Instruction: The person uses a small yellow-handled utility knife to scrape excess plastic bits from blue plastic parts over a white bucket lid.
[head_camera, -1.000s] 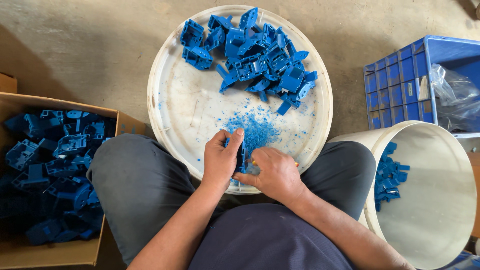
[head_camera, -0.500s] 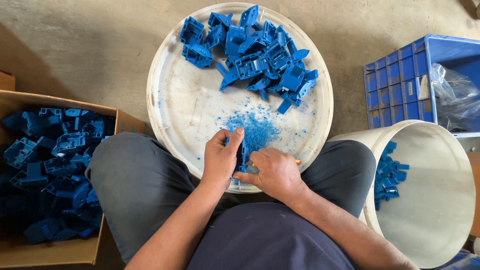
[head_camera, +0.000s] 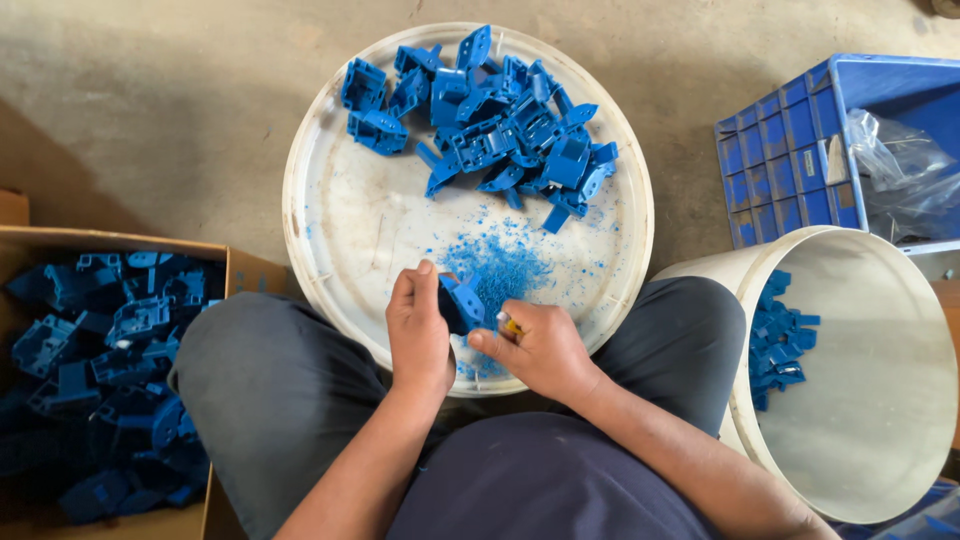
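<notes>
Hands (head_camera: 480, 340) unmoved, one blue part (head_camera: 462, 303), two buckets (head_camera: 850, 370)

left hand (head_camera: 418, 335): grips blue part (head_camera: 462, 303) | right hand (head_camera: 540, 348): small tool (head_camera: 510, 325)

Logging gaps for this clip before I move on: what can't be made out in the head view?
- Tool in the right hand: only a small yellowish tip shows; the fingers cover the rest.
- Blue part in the left hand: its near side is hidden by the thumb and palm.
- Cardboard box: cut off by the left and bottom edges; its parts lie in shadow.
- Plastic bag in the blue crate: contents unclear, cut by the right edge.
</notes>
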